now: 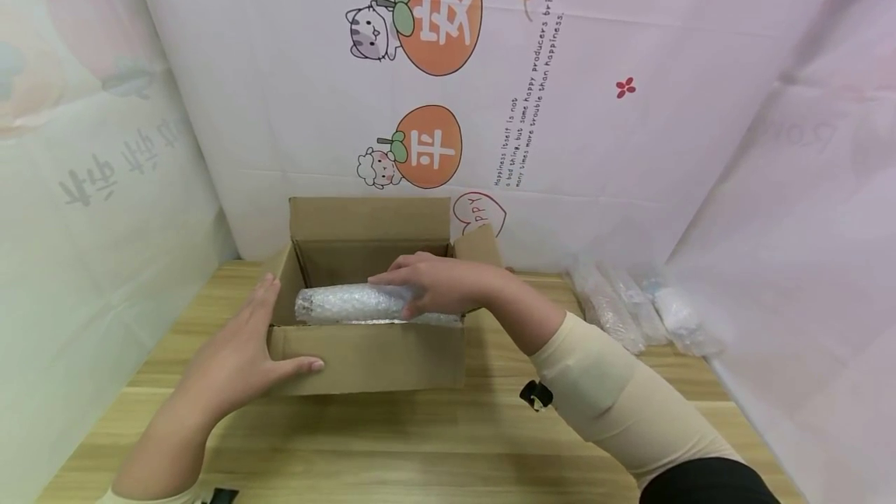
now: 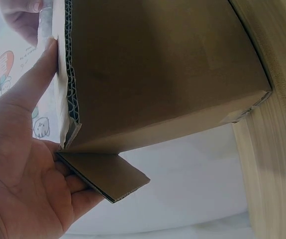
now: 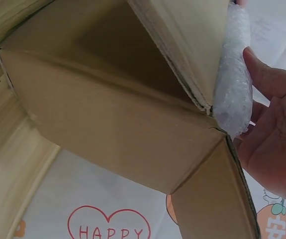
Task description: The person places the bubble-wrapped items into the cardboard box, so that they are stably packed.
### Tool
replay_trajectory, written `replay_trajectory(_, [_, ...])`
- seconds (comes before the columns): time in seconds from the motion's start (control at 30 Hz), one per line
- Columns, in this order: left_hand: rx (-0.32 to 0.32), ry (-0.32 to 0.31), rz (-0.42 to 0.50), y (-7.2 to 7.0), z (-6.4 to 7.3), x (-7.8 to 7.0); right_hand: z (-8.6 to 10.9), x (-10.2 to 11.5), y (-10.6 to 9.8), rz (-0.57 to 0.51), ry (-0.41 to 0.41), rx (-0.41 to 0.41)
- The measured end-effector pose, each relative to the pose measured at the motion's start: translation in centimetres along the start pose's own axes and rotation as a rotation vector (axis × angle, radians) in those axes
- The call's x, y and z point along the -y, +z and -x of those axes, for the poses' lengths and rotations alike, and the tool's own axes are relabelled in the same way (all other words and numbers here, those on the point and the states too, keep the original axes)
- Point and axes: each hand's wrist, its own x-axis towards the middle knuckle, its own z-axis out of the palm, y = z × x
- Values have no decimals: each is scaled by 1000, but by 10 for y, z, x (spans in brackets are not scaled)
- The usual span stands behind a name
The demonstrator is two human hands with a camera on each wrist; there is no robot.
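An open cardboard box (image 1: 371,360) stands on the wooden table with its flaps folded out. My left hand (image 1: 234,356) grips its near left corner, the thumb along the front flap and the fingers against the left flap. In the left wrist view, the fingers of my left hand (image 2: 28,174) lie behind the small side flap (image 2: 108,174). At the box's mouth my right hand (image 1: 448,284) holds a bubble-wrapped roll (image 1: 343,303) between thumb and fingers. More bubble wrap (image 1: 437,319) shows inside under that hand. In the right wrist view the roll (image 3: 234,84) rises past the flap edge.
Several clear plastic-wrapped packages (image 1: 616,309) lie at the back right of the wooden table (image 1: 392,449). A white printed cloth (image 1: 294,84) hangs behind the box, with more white cloth at both sides. The right flap (image 1: 478,246) sticks outward.
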Motion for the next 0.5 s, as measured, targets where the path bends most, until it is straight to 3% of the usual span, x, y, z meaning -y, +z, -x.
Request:
replay_trajectory(0.3, [0,0,-10,0,-1,-1,-6,-9,3,21,-5,-5])
replay_trajectory(0.5, [1,-4,-12,-2,-1,-1,-10,-13,-1,59,-9,-69])
